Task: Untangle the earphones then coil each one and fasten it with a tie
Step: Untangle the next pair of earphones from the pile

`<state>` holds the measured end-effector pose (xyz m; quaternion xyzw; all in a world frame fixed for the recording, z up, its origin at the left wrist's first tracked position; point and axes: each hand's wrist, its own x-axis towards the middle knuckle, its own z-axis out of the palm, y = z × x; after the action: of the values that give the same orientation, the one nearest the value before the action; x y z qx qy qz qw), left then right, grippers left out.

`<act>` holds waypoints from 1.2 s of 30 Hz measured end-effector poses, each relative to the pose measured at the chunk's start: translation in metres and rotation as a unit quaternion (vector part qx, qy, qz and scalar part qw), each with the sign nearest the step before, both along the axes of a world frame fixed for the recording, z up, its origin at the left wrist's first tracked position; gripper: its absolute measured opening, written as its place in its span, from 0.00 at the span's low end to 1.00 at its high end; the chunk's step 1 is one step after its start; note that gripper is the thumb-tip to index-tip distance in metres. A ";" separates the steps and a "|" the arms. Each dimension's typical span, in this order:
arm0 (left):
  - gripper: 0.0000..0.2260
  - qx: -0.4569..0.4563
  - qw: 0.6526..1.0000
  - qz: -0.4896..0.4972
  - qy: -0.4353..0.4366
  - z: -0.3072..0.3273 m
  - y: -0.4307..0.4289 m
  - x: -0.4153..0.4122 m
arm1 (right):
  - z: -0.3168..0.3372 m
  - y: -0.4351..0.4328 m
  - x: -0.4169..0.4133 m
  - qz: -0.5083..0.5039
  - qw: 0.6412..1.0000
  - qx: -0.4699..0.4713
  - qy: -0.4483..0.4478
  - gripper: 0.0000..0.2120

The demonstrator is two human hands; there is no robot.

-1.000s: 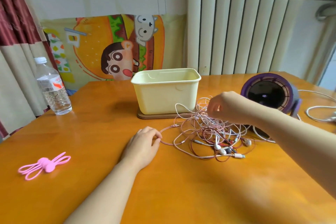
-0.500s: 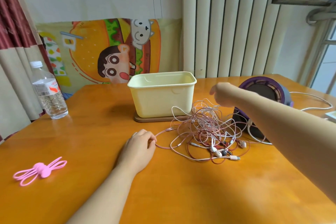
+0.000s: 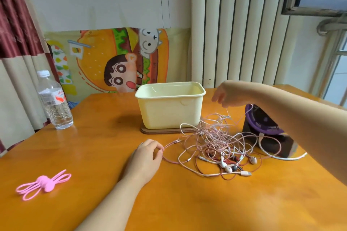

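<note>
The tangled earphones (image 3: 212,142) lie on the table (image 3: 93,155) right of centre, hemmed in by the yellow tub (image 3: 170,107) just behind and the purple device (image 3: 262,127) just to the right, whose front some loops overlap. The left grip (image 3: 148,157) rests on the table, curled fingers pinching a pink lead at the tangle's left edge; the right grip (image 3: 223,95), raised above the tangle beside the tub, pinches a thin strand rising from it. The pink ties (image 3: 43,184) lie well apart at front left, and a water bottle (image 3: 54,103) stands at the far left edge.
</note>
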<state>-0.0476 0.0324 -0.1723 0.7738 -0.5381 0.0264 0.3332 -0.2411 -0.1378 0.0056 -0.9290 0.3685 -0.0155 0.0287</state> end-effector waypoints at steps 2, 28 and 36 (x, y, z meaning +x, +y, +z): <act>0.06 -0.035 0.999 -0.002 0.024 0.014 -0.004 -0.001 | 0.026 0.013 0.001 0.030 0.997 -0.041 -0.061 0.15; 0.15 -0.070 0.889 -0.215 0.398 0.269 -0.015 -0.062 | 0.119 0.073 0.008 0.128 0.879 -0.147 -0.434 0.13; 0.08 -0.101 0.924 -0.177 0.323 0.268 0.012 -0.027 | 0.082 0.010 -0.023 -0.053 0.813 0.056 -0.577 0.10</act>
<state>-0.0749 0.0445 0.0954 0.5947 -0.5244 -0.2299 0.5643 -0.2643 -0.1276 0.0877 -0.7255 0.3336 -0.5293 0.2865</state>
